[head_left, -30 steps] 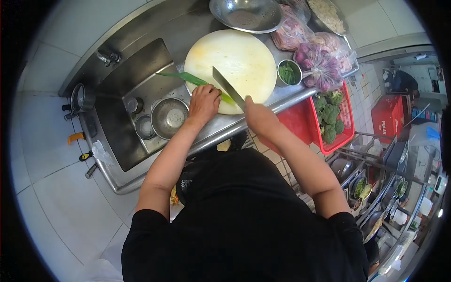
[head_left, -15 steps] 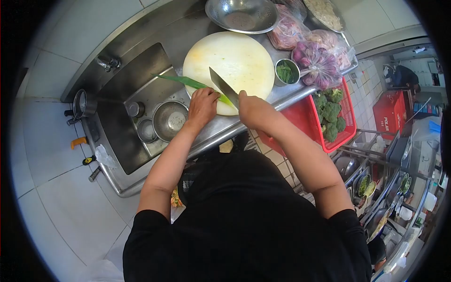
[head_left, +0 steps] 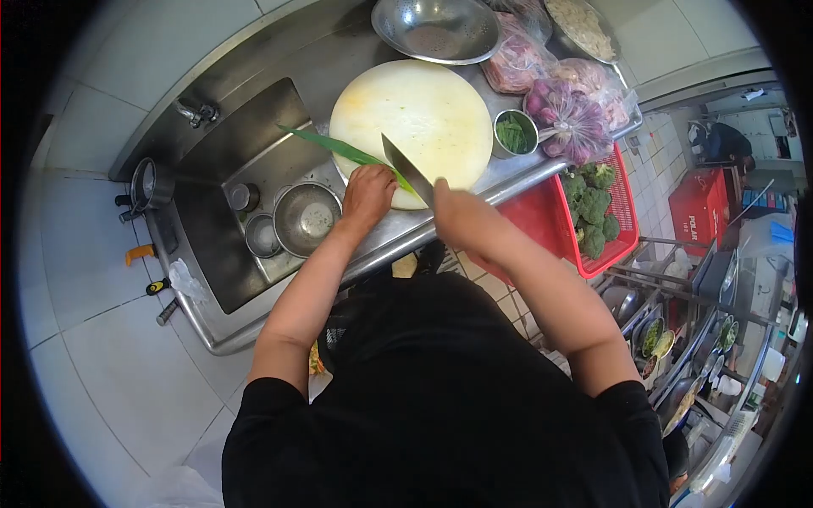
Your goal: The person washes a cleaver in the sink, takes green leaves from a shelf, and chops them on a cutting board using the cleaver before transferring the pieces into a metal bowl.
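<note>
A long green stalk (head_left: 326, 142) lies across the lower left of the round white cutting board (head_left: 423, 106), its leafy tip reaching over the sink. My left hand (head_left: 370, 196) is closed on it near its pale end. My right hand (head_left: 461, 218) grips the handle of a knife (head_left: 408, 169), whose blade points up and left over the board, beside the stalk's pale end. The contact between edge and stalk is too small to make out. A metal cup (head_left: 516, 134) with cut greens stands right of the board.
Metal bowls (head_left: 306, 218) sit in the sink (head_left: 222, 262) at left. Behind the board is a colander (head_left: 436, 30). Bagged purple onions (head_left: 569, 120) and a red basket (head_left: 622, 203) of broccoli are at right. A person (head_left: 727, 144) is far off at right.
The knife and my right hand have shifted slightly against the board and stalk. My left hand keeps its hold on the stalk. The whole view has moved a little.
</note>
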Available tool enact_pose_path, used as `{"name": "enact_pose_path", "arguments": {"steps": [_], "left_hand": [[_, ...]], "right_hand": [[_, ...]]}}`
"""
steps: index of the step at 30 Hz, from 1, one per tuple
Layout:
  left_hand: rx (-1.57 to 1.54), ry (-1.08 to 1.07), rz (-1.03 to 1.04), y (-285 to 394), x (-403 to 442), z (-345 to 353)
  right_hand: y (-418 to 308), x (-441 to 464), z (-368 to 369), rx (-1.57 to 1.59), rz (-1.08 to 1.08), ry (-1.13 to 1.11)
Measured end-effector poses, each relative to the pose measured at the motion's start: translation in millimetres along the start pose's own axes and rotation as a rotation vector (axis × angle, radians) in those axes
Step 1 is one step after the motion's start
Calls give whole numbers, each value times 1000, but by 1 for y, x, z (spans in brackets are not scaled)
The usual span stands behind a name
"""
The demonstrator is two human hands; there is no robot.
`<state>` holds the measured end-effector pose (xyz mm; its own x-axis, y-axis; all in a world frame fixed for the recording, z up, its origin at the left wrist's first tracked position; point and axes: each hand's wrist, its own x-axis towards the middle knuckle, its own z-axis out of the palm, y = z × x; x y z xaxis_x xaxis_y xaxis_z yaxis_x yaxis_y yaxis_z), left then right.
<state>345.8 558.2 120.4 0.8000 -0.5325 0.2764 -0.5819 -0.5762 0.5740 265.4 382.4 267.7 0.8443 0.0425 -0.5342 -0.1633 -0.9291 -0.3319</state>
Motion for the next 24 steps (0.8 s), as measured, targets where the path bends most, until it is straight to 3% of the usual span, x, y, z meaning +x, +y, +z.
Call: {"name": "enact_pose_path", "arguments": {"steps": [4,6,9,11,14,19,22,24], "left_hand": [[-26,0,-25,8,-2,-6],[-28,-21,-15,6,-2,-2],[-12,8,19,6,4,-15],[58,95,-41,0,10,-31],[142,-42,-76,-15,12,-36],[92,-71,-117,-20,5,-31],[66,-88,-71,-13,2,-30],[70,-109,-43,-11,4,-30]], "right_hand": [[34,-10,62,78,65,52],[23,6,44,77,94,56],[5,40,10,70,-52,172],[-13,45,-14,-47,-37,32],[-16,18,-11,3,-12,7],[17,-11,59,65,4,100],[9,14,50,129,56,114],[-2,43,25,71,-68,155]]}}
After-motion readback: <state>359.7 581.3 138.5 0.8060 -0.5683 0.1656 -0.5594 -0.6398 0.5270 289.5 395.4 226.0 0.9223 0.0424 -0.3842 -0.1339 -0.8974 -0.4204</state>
